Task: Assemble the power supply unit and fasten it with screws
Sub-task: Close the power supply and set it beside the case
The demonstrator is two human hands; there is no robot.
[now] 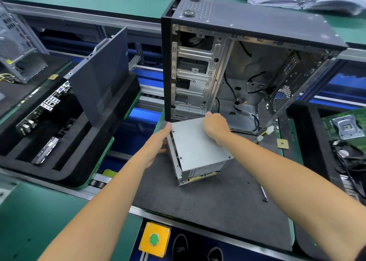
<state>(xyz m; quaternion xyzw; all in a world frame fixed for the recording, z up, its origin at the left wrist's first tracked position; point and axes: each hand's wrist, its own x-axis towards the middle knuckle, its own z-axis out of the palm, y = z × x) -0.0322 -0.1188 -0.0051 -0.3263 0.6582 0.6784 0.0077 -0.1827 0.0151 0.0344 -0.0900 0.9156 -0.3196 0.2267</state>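
Both hands grasp the power supply unit [200,147]: the left hand [158,144] curls round its left edge, thumb up at the far corner, while the right hand [215,126] clamps the far right edge, fingers wrapped down over the side. The grey metal box is tilted, its broad plain face up toward the camera and its near lower corner resting on the dark mat [208,201] — just in front of the open computer case [227,62]. The case stands upright on the mat with its side off, showing the bare metal drive cage and loose black cables inside. A bundle of wires with white connectors [265,134] trails out past the right wrist. A screwdriver [264,193] lies on the mat to the right, near a few small dark screws [248,183]. To the left a black foam tray [79,161] holds a motherboard [42,106] and a leaning side panel [99,76] — and a yellow box with a green button [154,239] sits at the near edge.
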